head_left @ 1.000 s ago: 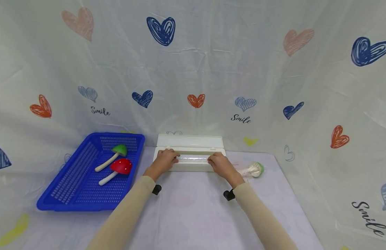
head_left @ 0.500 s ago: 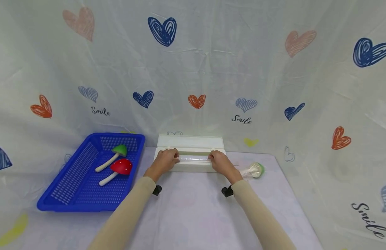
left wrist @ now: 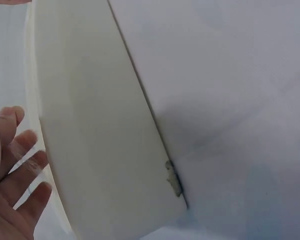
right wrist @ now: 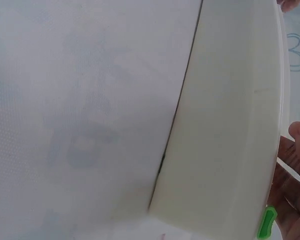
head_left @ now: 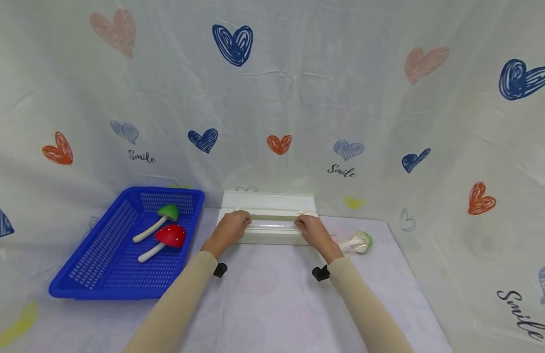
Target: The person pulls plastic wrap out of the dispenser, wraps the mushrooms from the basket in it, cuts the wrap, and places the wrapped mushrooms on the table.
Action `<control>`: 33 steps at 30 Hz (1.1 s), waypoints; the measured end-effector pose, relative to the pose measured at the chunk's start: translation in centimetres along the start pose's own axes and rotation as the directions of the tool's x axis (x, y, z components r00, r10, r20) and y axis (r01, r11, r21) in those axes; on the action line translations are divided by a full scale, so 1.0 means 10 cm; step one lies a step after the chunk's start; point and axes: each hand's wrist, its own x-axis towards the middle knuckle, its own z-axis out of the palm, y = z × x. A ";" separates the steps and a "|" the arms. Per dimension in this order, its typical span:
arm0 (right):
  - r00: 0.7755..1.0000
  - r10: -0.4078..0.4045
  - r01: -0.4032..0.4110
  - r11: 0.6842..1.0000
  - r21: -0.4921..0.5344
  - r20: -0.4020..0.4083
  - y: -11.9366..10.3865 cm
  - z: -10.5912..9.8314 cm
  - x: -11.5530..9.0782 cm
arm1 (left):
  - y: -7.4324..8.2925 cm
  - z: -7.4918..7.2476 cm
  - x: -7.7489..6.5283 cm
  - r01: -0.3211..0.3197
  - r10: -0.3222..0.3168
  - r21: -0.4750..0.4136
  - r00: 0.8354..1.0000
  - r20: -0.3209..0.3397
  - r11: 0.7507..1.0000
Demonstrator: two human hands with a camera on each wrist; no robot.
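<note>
A white plastic wrap dispenser box point(head_left: 272, 238) stands at the back of the table, its lid point(head_left: 268, 200) raised against the curtain. A strip of clear plastic wrap point(head_left: 272, 224) spans its opening. My left hand point(head_left: 230, 228) is at the left end, thumb and curled fingers pinching the film; clear film shows over those fingers in the left wrist view. My right hand point(head_left: 315, 232) pinches the film's right end likewise. In the right wrist view a small green piece point(right wrist: 266, 222) sits at the box end, beside the fingers.
On the left lies a blue basket point(head_left: 122, 289) holding a green-capped toy mushroom point(head_left: 168, 212) and a red-capped one point(head_left: 170, 235). Right of the box lies another green-capped mushroom point(head_left: 362, 241) wrapped in clear film. A heart-printed curtain point(head_left: 272, 98) rises behind the table.
Both hands stay at the box ends. The right hand's fingers have shifted slightly and curl more than a second ago. The head view has tilted a little; the box stays in place.
</note>
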 end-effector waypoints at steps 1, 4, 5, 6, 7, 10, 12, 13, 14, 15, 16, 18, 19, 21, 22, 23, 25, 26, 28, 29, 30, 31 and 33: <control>1.000 0.002 -0.002 1.000 0.006 -0.010 -0.01 0.00 -0.02 | 0.00 0.00 -0.01 0.009 -0.009 -0.022 1.000 0.003 1.000; 1.000 0.002 -0.001 1.000 0.013 -0.022 -0.01 -0.02 -0.05 | 0.00 -0.02 -0.03 0.043 -0.041 -0.080 0.999 0.021 0.996; 1.000 0.001 -0.001 1.000 0.015 -0.024 -0.01 -0.03 -0.06 | 0.01 -0.03 -0.03 0.045 -0.043 -0.095 0.999 0.023 0.994; 1.000 0.002 -0.001 1.000 0.022 -0.026 -0.01 -0.05 -0.07 | 0.01 -0.04 -0.03 0.047 -0.045 -0.108 0.999 0.019 0.993; 1.000 -0.001 0.002 1.000 0.026 -0.031 -0.01 -0.06 -0.08 | 0.02 -0.04 -0.03 0.050 -0.048 -0.122 0.999 0.017 0.991; 0.999 -0.008 0.010 0.999 0.045 -0.045 -0.02 -0.09 -0.09 | 0.04 -0.06 -0.02 0.061 -0.059 -0.121 0.998 0.026 0.991; 0.999 -0.011 0.013 0.999 0.051 -0.051 -0.02 -0.10 -0.09 | 0.05 -0.06 -0.02 0.065 -0.060 -0.086 0.997 0.050 0.994; 0.999 -0.011 0.014 0.998 0.053 -0.050 -0.02 -0.10 -0.09 | 0.05 -0.05 -0.01 0.071 -0.066 -0.070 0.996 0.067 0.995; 0.999 -0.009 0.012 0.999 0.053 -0.043 -0.03 -0.10 -0.09 | 0.05 -0.05 -0.02 0.075 -0.071 -0.057 0.994 0.078 0.996; 0.999 -0.010 0.012 0.998 0.058 -0.037 -0.03 -0.09 -0.09 | 0.04 -0.04 -0.02 0.079 -0.074 -0.046 0.993 0.087 0.996; 0.999 -0.009 0.011 0.998 0.060 -0.032 -0.03 -0.08 -0.09 | 0.04 -0.03 -0.03 0.084 -0.080 -0.044 0.992 0.092 0.995; 1.000 -0.008 0.010 0.998 0.064 -0.026 -0.04 -0.06 -0.09 | 0.02 -0.03 -0.06 0.093 -0.087 -0.064 0.993 0.083 0.994; 1.000 -0.010 0.011 0.998 0.062 -0.022 -0.03 -0.05 -0.09 | 0.02 -0.03 -0.06 0.095 -0.089 -0.075 0.993 0.076 0.993; 1.000 -0.018 0.019 0.998 0.062 -0.023 -0.03 -0.05 -0.09 | 0.00 -0.02 -0.06 0.082 -0.077 -0.093 0.996 0.051 0.992; 1.000 -0.020 0.021 0.998 0.063 -0.024 -0.03 -0.05 -0.08 | -0.01 -0.03 -0.05 0.076 -0.072 -0.100 0.996 0.043 0.992; 0.999 -0.023 0.025 0.998 0.063 -0.028 -0.03 -0.06 -0.08 | -0.01 -0.04 -0.04 0.069 -0.066 -0.102 0.997 0.036 0.992; 0.999 -0.032 0.034 0.997 0.067 -0.036 -0.04 -0.07 -0.08 | -0.02 -0.06 -0.02 0.057 -0.056 -0.088 0.998 0.019 0.994; 0.999 -0.036 0.039 0.997 0.069 -0.039 -0.04 -0.07 -0.07 | -0.02 -0.07 -0.02 0.056 -0.055 -0.085 0.998 0.013 0.995; 0.998 -0.038 0.041 0.996 0.075 -0.041 -0.04 -0.07 -0.08 | -0.02 -0.10 -0.03 0.072 -0.071 -0.084 0.997 0.020 0.994; 0.998 -0.039 0.042 0.996 0.078 -0.042 -0.04 -0.07 -0.09 | -0.02 -0.10 -0.03 0.075 -0.074 -0.083 0.997 0.020 0.994; 0.998 -0.037 0.041 0.996 0.082 -0.044 -0.04 -0.07 -0.10 | -0.02 -0.11 -0.04 0.074 -0.073 -0.087 0.997 0.020 0.993; 0.998 -0.034 0.038 0.996 0.085 -0.044 -0.04 -0.07 -0.11 | -0.02 -0.11 -0.05 0.079 -0.077 -0.099 0.997 0.024 0.992; 0.998 -0.029 0.033 0.996 0.087 -0.051 -0.04 -0.08 -0.12 | -0.02 -0.11 -0.05 0.077 -0.074 -0.122 0.997 0.036 0.990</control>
